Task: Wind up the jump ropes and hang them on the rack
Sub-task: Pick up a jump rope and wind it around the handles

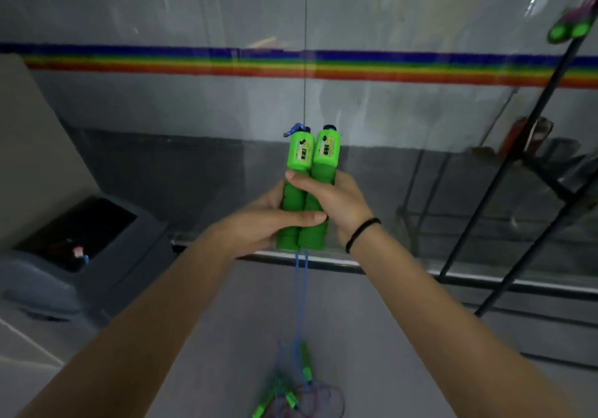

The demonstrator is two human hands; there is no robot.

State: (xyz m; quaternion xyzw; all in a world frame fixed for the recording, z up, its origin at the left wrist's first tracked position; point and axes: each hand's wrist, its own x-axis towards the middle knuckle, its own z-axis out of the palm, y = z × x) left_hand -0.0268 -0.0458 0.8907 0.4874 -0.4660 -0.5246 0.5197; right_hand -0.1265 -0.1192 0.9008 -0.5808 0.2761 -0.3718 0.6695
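Head view: left hand (259, 220) and right hand (336, 204) both closed around two green jump-rope handles (305, 171), held upright side by side at centre. Blue cord (301, 291) hangs from handles to more ropes (291, 395) heaped on floor (372, 336).

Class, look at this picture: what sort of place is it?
Probably a gym or sports-store room: a glass wall with a rainbow stripe, a black rack, and more jump ropes on the floor.
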